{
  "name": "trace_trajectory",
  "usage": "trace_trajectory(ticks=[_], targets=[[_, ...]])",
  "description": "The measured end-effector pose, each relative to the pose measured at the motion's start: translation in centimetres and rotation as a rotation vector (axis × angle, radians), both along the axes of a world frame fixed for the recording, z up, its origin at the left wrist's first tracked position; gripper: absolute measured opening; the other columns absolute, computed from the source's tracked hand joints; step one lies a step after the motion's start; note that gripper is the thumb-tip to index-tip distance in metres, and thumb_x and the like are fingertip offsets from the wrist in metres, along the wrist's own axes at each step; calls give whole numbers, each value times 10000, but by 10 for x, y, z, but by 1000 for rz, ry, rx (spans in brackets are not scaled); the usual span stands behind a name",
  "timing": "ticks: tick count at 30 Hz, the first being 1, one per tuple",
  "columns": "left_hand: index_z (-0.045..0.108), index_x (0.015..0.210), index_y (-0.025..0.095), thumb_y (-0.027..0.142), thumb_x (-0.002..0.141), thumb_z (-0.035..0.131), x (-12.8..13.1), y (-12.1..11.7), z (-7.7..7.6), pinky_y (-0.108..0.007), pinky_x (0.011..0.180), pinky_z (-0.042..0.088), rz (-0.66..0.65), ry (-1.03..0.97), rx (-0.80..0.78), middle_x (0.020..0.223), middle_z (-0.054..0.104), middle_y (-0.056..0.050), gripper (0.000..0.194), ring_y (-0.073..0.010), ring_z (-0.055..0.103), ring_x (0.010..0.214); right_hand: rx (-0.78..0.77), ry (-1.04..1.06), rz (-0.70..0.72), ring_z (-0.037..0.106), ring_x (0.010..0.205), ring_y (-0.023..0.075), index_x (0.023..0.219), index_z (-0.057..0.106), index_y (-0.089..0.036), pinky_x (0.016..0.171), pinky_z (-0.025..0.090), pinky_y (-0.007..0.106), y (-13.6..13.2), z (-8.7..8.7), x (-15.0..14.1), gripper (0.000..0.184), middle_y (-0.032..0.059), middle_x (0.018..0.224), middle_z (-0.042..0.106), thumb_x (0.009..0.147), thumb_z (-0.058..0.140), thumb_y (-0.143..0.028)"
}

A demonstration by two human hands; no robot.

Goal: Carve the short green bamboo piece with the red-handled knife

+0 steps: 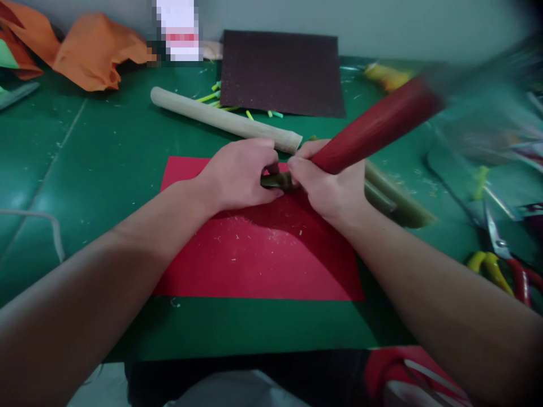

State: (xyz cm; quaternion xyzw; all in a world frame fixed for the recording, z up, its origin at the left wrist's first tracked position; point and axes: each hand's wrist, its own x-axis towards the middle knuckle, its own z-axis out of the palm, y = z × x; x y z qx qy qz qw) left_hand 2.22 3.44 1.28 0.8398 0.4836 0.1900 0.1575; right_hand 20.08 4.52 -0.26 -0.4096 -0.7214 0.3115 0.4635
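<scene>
My right hand [335, 189] is closed around the lower end of a long red handle [377, 124], which slants up to the right; its far end is dark and smeared by motion. The thumb and forefinger of this hand also pinch a small dark greenish piece [275, 180]. From the other side my left hand [244, 172] has its fingers curled round the same piece, almost touching the right. Both hands are over a red sheet [254, 265] strewn with small pale shavings. What the piece is cannot be made out, as fingers cover much of it.
Behind my hands lies a pale wooden stick [220, 120]. A dark brown sheet [282, 73] leans at the back over yellow-green strips. Pale greenish lengths [403, 198] lie beside my right wrist. Scissors [500, 243] and red and yellow handles are at right, crumpled orange material [93, 53] at back left.
</scene>
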Motion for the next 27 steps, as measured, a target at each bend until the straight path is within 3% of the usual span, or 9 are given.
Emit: trace_trajectory(ticks=[8,15,21,27], targets=[[468,684,219,415,771,738,0,-1,0,-375,632,364,-4,14,18,820,576,-49,345,-235,601,813,19,77,-84,587,660,194,642,533,-267,649,538,406,-1,-6,-1,303,15,649,580,869,725,-319],[538,728,210,406,783,722,0,-1,1,-363,663,436,-1,59,37,853,619,-53,274,-246,640,848,5,5,-19,528,595,152,573,530,-246,628,529,373,0,-3,1,323,-18,579,517,827,721,-186],[571,745,207,383,790,727,0,-2,-1,-369,679,478,-3,66,74,882,650,-60,240,-253,657,854,94,42,-27,559,603,154,629,537,-249,606,541,369,3,-9,1,327,-20,621,555,848,769,-317],[588,755,207,384,773,742,0,-1,-2,-372,713,501,-5,44,75,895,664,-60,235,-255,665,874,33,100,-47,585,619,171,625,534,-258,639,578,381,3,-11,1,343,-18,582,513,865,745,-384]])
